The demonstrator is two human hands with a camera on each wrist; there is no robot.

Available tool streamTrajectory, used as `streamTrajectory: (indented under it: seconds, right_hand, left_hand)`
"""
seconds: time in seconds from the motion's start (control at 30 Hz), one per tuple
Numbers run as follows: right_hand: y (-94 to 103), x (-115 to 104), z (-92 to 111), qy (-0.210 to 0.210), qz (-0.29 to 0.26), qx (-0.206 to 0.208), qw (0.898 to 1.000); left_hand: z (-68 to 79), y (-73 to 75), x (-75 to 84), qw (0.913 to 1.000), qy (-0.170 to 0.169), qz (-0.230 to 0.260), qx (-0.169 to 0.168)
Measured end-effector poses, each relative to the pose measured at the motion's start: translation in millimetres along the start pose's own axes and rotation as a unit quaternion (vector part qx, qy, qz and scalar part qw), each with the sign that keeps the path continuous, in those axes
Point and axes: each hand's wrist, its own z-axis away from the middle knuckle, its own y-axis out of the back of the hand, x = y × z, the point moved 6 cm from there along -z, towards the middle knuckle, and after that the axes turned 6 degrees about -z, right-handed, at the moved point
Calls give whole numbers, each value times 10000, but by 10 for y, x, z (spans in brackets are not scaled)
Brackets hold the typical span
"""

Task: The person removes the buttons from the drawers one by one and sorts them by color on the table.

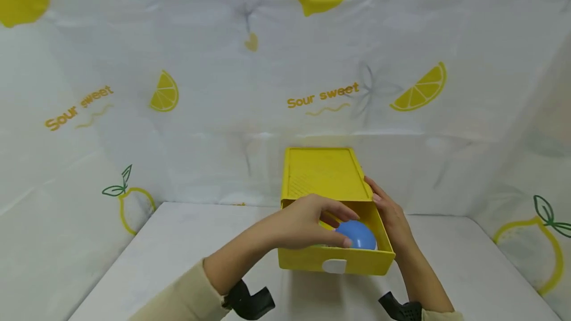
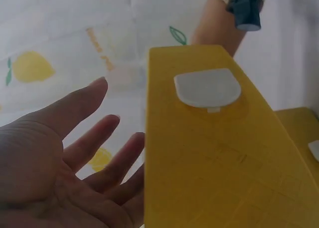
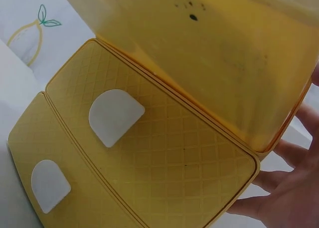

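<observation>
A yellow drawer box (image 1: 327, 172) stands with its top drawer (image 1: 303, 259) pulled out. Inside that drawer lies a blue ball (image 1: 359, 234), toward the right. My left hand (image 1: 308, 222) reaches over the drawer, thumb and fingers spread loosely beside the ball; whether they touch it is unclear. In the left wrist view the left hand (image 2: 75, 163) is loosely curved with nothing in its grasp, and the drawer front (image 2: 209, 153) hides what lies behind. My right hand (image 1: 392, 212) rests against the box's right side; its fingers (image 3: 286, 180) meet the side edge in the right wrist view.
Below the pulled-out drawer are closed drawers (image 3: 184, 153) with white handles (image 3: 115, 117). The box stands on a white table (image 1: 200, 241), close to a white sheet (image 1: 214, 152) printed with lemons. Dark camera straps (image 1: 250, 303) sit on the wrists.
</observation>
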Motion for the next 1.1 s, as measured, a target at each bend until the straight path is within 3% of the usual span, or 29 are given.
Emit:
streamTrajectory:
  seconds: [0.13,0.27,0.53,0.73,1.1]
  right_hand:
    - [15,-8,-3,61,-142,-66,9999]
    - [10,-5,-8,2,-208,-70,9998]
    - [-3,15,10,-36,-77,-16,10000]
    - [-2,18,11,15,106,91,9999]
    - [3,13,21,-234,243,212,9992]
  left_hand:
    - [-228,-51,-40,9989,-21,-399,-226]
    - [-358,-93,-100,9969,40,-692,-370]
    - [-521,-227,-211,9930,252,-1005,-567]
    - [-558,-303,-274,9863,330,-1407,-801]
    - [-470,-281,-180,9905,0,-1372,-38]
